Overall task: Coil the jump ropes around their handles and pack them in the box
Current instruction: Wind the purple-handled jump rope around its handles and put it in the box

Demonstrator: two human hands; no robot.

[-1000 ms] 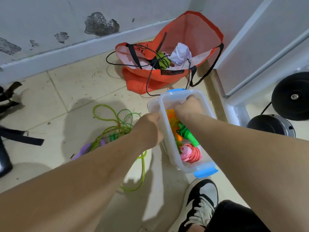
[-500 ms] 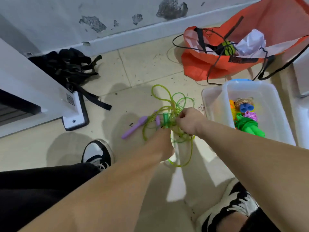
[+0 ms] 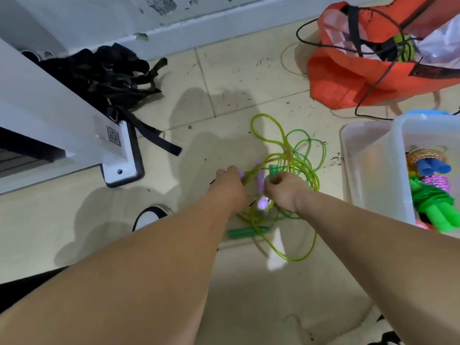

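Where the green jump rope (image 3: 296, 161) lies tangled on the floor tiles, just left of the clear box (image 3: 368, 170), both hands meet over it. Right hand (image 3: 286, 192): fingers curled round a green handle (image 3: 273, 169). Left hand (image 3: 230, 186): fingertips at a purple handle (image 3: 260, 180); whether they pinch it I cannot tell.

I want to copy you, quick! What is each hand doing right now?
Left hand: touching the green rope, fingers hidden, cannot be told.
Right hand: closed, holding the green handle.
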